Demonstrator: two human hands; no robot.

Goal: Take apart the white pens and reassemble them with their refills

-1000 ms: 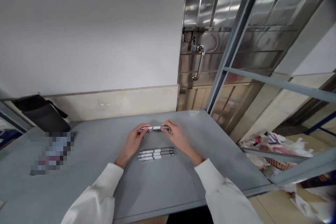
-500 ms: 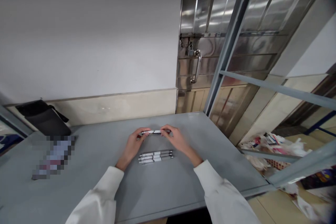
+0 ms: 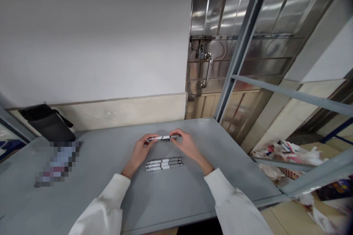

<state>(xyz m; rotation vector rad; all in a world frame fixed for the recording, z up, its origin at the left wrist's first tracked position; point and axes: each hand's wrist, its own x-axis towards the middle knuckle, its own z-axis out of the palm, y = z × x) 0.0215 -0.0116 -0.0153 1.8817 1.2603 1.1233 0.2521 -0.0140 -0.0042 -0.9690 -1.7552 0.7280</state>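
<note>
Pen (image 3: 162, 137), white and grey, was held sideways between your hands, toward back edge of grey table (image 3: 165, 205). Left hand (image 3: 139, 150) pinched left end, thumb and fingertips closed on it; right hand (image 3: 188, 146) gripped right end likewise. Nearer you, similar pens (image 3: 164, 164) lay side by side (exact count hard to tell). Black case (image 3: 53, 126) sat far left, by wall (image 3: 96, 36).
</note>
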